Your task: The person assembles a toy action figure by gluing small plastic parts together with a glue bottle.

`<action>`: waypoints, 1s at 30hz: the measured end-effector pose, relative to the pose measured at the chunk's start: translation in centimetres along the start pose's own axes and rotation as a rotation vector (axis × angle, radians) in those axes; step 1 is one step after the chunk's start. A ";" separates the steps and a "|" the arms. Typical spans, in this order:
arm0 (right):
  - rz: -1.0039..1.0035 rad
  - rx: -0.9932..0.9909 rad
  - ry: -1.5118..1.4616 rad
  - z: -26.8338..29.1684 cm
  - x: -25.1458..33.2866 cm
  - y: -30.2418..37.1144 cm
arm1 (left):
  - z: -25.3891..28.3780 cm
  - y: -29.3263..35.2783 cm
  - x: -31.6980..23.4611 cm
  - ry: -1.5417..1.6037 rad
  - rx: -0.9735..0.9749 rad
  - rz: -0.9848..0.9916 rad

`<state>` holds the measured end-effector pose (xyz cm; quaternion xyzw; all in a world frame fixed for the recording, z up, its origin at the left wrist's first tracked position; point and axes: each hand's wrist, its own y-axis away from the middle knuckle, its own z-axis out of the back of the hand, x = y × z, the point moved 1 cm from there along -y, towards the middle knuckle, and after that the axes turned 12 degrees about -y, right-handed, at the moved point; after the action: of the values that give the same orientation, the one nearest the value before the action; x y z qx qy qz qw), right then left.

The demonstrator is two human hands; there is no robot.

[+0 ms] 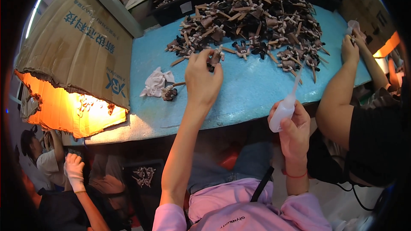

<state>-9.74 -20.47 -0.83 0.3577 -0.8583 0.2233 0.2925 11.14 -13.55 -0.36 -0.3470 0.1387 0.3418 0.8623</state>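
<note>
My left hand reaches over the blue tabletop, its fingers pinching a small brown-and-white figurine at the near edge of a pile. In my right hand, a translucent white squeeze bottle is tilted, its long thin nozzle pointing up and away toward the figurines. The heaped figurines are brown, white and black, and many have flat wooden-looking sticks. Left of my left wrist lie a crumpled white cloth or tissue and, touching or close to it, a single figurine.
A cardboard box, glowing orange inside, stands at the left. Two black bins are at the back. At the right, another person's hands hold a similar bottle. A gloved hand shows lower left, near a dark tray with small pale parts.
</note>
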 end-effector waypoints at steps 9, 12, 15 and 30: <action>-0.103 0.065 0.309 -3.1 0.4 1.1 | 7.4 9.9 -0.3 1.242 0.337 0.559; 0.056 0.106 0.549 -3.4 -0.7 1.6 | 8.2 12.7 0.7 1.260 0.227 0.532; -0.103 0.145 0.545 -4.6 -1.2 2.3 | 9.0 14.9 1.8 1.246 0.120 0.535; 0.435 0.227 0.742 -9.0 -5.2 3.5 | 9.9 18.8 5.1 0.505 -0.279 0.260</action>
<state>-6.30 -10.40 1.66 0.0944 -0.7206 0.4857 0.4857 1.97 5.74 -5.13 -0.5152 0.3433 0.3682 0.6937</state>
